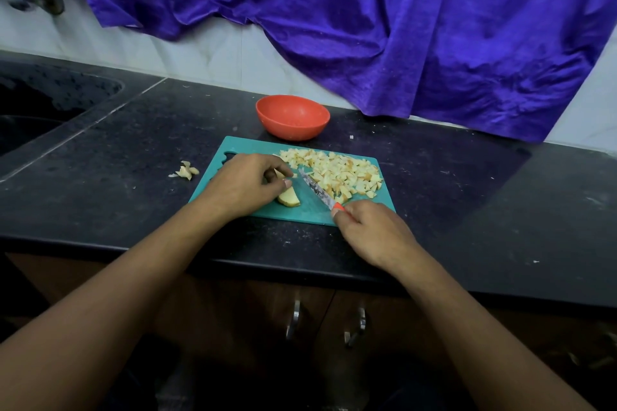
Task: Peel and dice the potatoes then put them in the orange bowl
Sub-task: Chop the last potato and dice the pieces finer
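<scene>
From my station I see both hands over a teal cutting board (310,212). The right hand (370,230) is closed round the orange handle of a small knife (317,191). The fingers wrap the handle, and only its front end shows out of the fist. From this grip the blade runs away and to the left, with the tip low over the board.

Just left of the tip is the left hand (247,183). Its fingers are curled and its thumb is pressed in, and it holds a potato wedge (289,199) down on the board. The near end of the wedge comes out below the thumb and has a strip of brown skin along its edge. A narrow strip of board shows between the blade and this near end. Under the fingers I cannot tell if they touch.

On the other side of the blade, just beyond the right hand's grip, lies the diced potato (337,173). It is a loose pile on the right half of the board, and its nearest cubes lie against the blade.

The orange bowl (292,117) stands on the black counter (467,193), just behind the far edge of the board. It is farther from both hands than the pile.

Left of the left hand, off the board, a few peels (185,171) lie on the counter. Well beyond them on the same side is the sink (40,100). A purple cloth (367,27) hangs on the wall behind the bowl.
</scene>
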A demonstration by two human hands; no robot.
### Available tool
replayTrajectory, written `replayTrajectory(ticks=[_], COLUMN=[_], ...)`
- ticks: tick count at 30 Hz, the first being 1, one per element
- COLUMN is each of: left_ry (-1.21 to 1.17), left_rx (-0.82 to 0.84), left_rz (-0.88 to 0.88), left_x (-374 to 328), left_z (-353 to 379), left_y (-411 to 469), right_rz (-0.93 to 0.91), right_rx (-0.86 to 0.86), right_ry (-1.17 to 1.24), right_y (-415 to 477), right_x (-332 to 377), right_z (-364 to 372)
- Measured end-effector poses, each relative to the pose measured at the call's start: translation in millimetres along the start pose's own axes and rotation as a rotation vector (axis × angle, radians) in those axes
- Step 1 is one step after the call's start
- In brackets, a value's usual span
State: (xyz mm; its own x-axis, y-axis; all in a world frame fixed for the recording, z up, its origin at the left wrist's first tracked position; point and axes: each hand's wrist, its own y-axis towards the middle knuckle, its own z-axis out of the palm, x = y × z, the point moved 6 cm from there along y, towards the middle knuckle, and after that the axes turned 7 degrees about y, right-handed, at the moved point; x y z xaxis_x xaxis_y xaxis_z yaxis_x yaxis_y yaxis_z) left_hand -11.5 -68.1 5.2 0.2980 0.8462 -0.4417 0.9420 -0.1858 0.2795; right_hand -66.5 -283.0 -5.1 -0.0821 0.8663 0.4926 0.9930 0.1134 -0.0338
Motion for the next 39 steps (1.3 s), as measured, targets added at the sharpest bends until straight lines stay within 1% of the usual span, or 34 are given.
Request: replayTrajectory(ticks=[3, 5, 7, 11, 16, 18, 20, 23, 25, 29, 35, 37, 39], left_ry=[0.097, 0.21, 0.263, 0.186, 0.12, 0.135, 0.183, 0.354, 0.42, 0.391, 0.304, 0.285, 0.256], left_rx=[-0.005, 0.02, 0.066, 0.183, 0.317, 0.339, 0.296, 0.19, 0.147, 0.145, 0.226, 0.202, 0.133], left_rz=[-0.032, -0.079, -0.131, -0.167, -0.068, -0.035, -0.029, -0.065, -0.082, -0.075, 0.046, 0.06, 0.062], left_x=[-1.3, -2.0, -4.2, -14.0, -27.1, -30.5, -33.1, -34.4, -35.9, -34.3, -24.1, -21.4, -19.6], left_z=[-2.6, 0.3, 3.6, 4.5, 2.0, 1.1, 0.8, 5.7, 10.5, 10.7, 5.2, 3.6, 4.2], left_y=[-6.1, -8.0, -6.6, 0.5, 7.4, 8.1, 7.3, 3.4, 1.2, 1.8, 4.8, 2.9, -1.6], right_rz=[-0.004, -0.008, -0.01, -0.011, -0.007, -0.007, -0.008, -0.008, -0.01, -0.007, -0.002, -0.001, 0.002], right_rx=[-0.003, -0.002, -0.002, 0.002, 0.005, 0.007, 0.003, -0.003, -0.008, -0.003, 0.008, 0.003, 0.003], right_ry=[-0.006, -0.005, -0.004, -0.005, -0.002, 0.002, 0.005, 0.003, -0.001, 0.003, 0.014, 0.01, 0.008], right_y=[0.0, 0.5, 0.9, 0.1, -1.1, -1.6, -2.0, -2.4, -2.3, -2.6, -3.6, -3.9, -3.9], right_x=[0.0, 0.2, 0.4, 1.2, 2.8, 2.7, 2.6, 2.1, 1.9, 2.2, 2.5, 2.6, 3.2], right_z=[0.2, 0.6, 0.7, 0.5, -0.3, -0.3, -0.6, -0.5, -0.6, -0.9, -1.0, -1.3, -1.2])
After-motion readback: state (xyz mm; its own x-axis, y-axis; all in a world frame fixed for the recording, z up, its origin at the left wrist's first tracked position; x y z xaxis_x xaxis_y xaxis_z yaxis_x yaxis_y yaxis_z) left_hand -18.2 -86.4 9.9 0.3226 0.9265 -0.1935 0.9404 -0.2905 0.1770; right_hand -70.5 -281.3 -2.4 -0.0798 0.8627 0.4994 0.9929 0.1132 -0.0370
